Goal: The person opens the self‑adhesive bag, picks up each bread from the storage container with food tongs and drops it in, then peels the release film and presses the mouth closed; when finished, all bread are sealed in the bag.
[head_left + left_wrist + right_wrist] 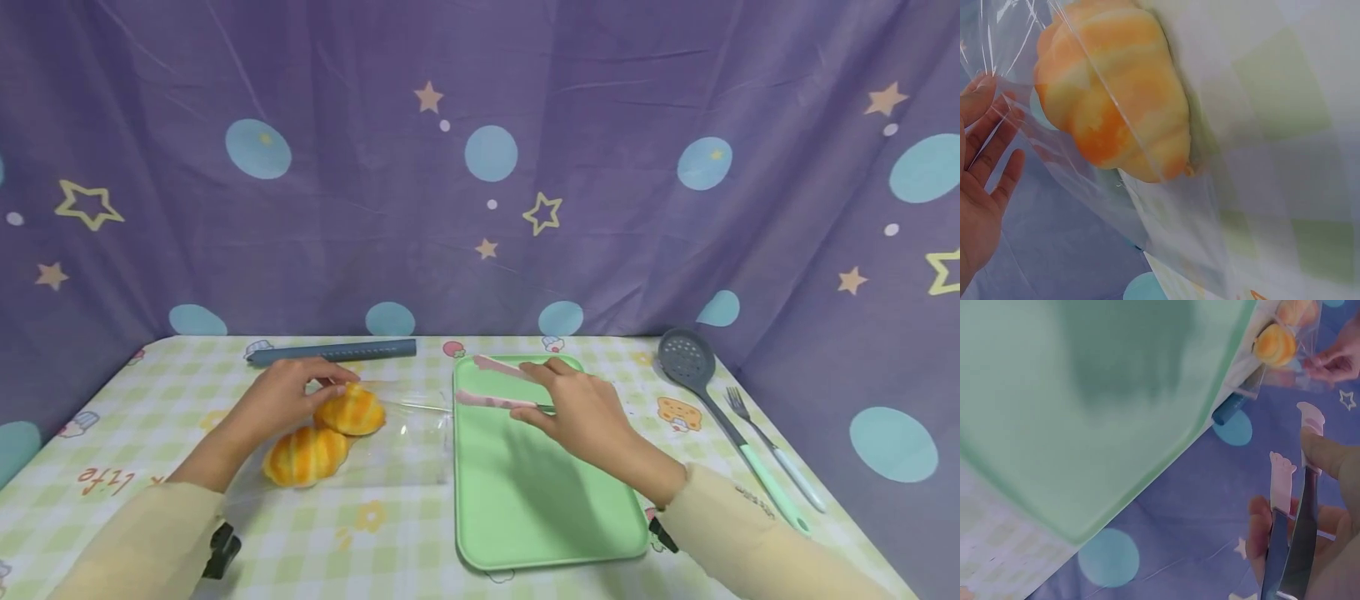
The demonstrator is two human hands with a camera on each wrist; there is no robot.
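Observation:
My left hand [288, 396] pinches a clear plastic bag [412, 454] by its far edge, left of the tray. Two striped orange-yellow bread rolls [306, 457] lie in the bag side by side; in the left wrist view, one bread roll [1122, 94] shows large through the film. Above the green tray [476, 521], my right hand [588, 417] grips metal tongs [1300, 544] with pink tips. The arms of the tongs stand apart with nothing between them, their tips pointing left toward the bag.
A long dark blue-grey bar-shaped object [337, 352] lies along the table's back edge. On the right are a slotted skimmer [723, 408] with a green handle and a fork [772, 446]. A purple curtain [480, 275] hangs behind the checked tablecloth [300, 550].

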